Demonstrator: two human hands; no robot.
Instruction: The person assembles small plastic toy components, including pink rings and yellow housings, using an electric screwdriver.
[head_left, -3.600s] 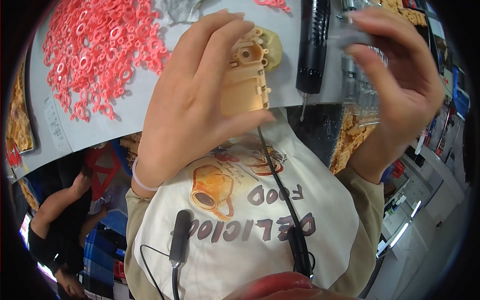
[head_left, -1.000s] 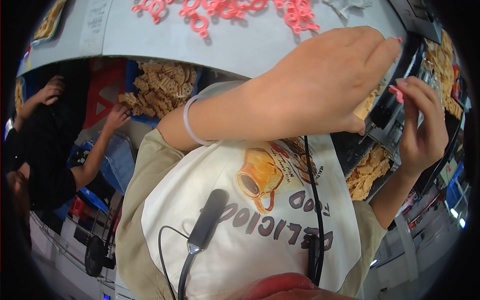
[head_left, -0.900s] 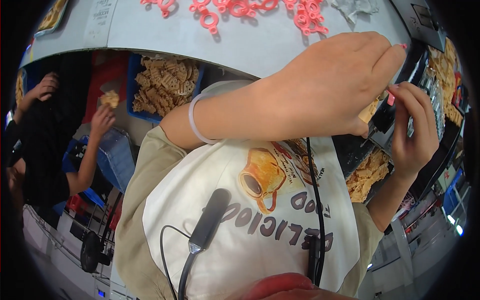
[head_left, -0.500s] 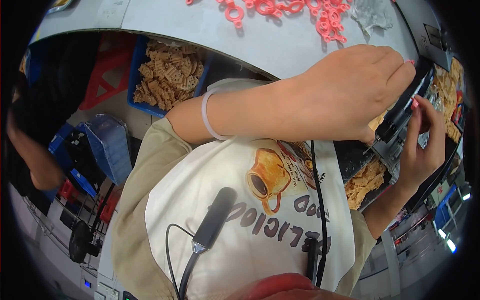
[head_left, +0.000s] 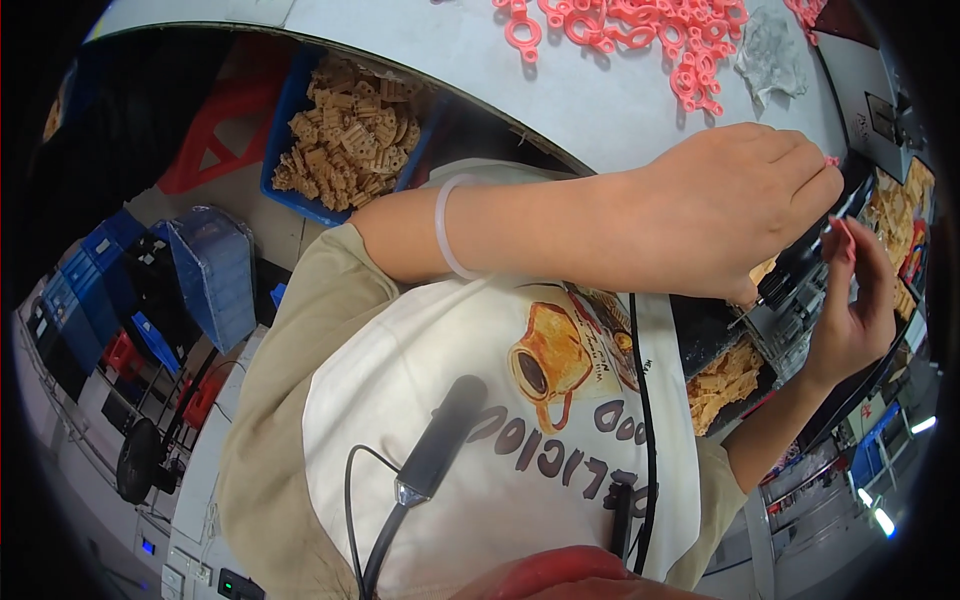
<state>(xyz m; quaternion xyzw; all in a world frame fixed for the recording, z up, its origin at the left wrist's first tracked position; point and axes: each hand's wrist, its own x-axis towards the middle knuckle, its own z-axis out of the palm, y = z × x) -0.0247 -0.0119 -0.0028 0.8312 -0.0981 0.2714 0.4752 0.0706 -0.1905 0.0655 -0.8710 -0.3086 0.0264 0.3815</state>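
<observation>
Tan plastic part (head_left: 762, 272), only a sliver of it visible, sits under the person's left hand (head_left: 725, 215), which reaches across the body to the right side of the desk (head_left: 600, 100) and is curled closed over it. The right hand (head_left: 850, 310) comes up from below with fingertips (head_left: 838, 232) pinched together close to the left fingertips, beside a black tool (head_left: 800, 268) with a thin metal tip pointing down near the part. Whether the right grip actually holds something small I cannot tell; the pinch is too small and partly hidden.

It looks like a fitting or fastening step on the part is in hand, both hands working at one spot. The next move seems to call for holding the part steady in the left grip while the right fingers line up whatever goes in at that spot.

Pink plastic rings (head_left: 640, 30) lie scattered on the desk top well above the hands, untouched. A tray of tan pieces (head_left: 725, 385) lies just below the left hand, and a blue bin (head_left: 345, 135) of similar pieces stands under the desk, well apart.
</observation>
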